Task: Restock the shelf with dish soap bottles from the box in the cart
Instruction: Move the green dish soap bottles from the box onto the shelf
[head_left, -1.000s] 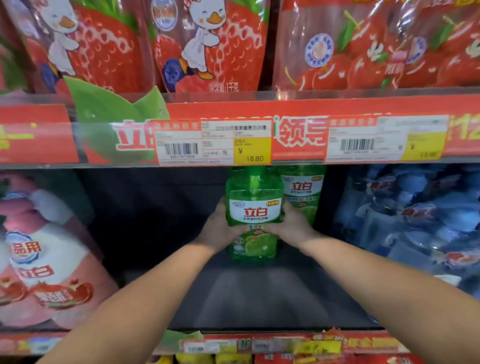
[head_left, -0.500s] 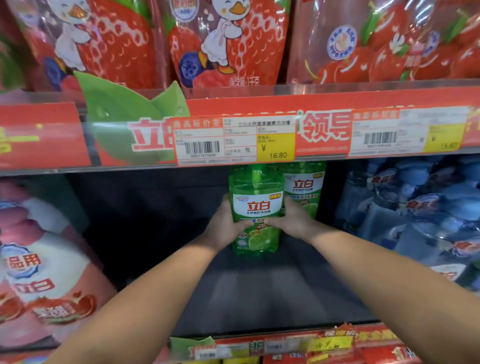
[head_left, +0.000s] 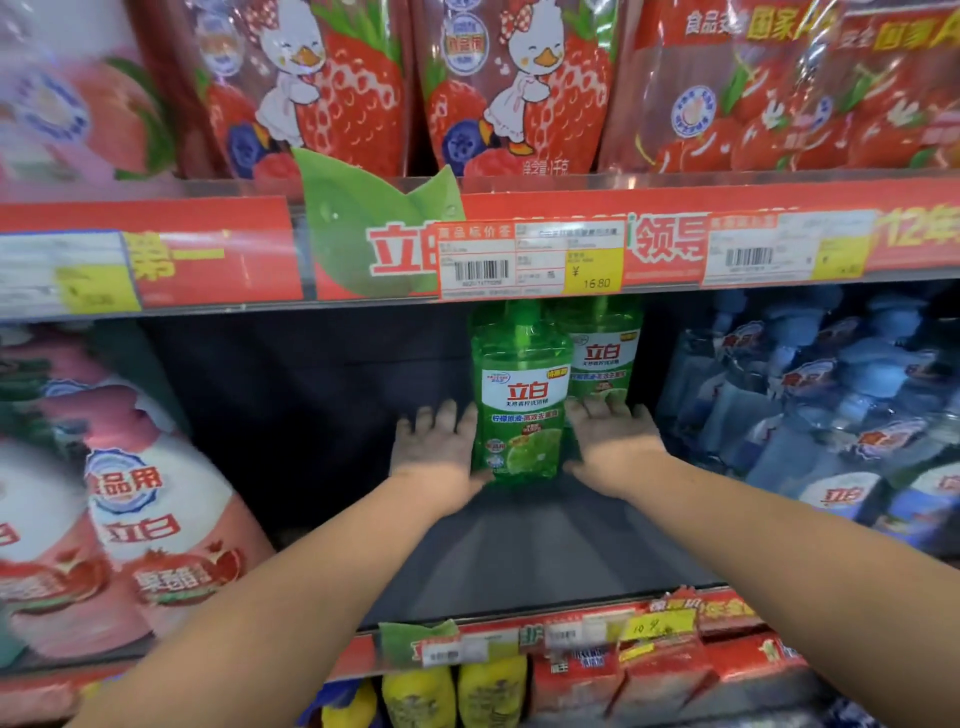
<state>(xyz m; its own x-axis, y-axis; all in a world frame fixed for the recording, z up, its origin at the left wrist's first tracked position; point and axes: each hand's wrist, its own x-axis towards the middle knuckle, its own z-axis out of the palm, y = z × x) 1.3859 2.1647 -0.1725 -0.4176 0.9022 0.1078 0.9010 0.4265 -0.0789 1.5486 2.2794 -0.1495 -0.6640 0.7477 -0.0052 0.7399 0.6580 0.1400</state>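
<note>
Shelf (head_left: 519, 551) | 2 green bottles (head_left: 519, 410) upright | left hand (head_left: 434, 449), right hand (head_left: 615, 441): grip wide, flanking front bottle

Both forearms were extended forward and upward, roughly parallel, converging slightly toward the hands. The left hand (head_left: 435, 446) was held palm down with fingers spread and loosely extended, gripping nothing. The right hand (head_left: 612, 440) mirrored it, palm down, fingers splayed. The two hands were level with each other and apart.
</note>
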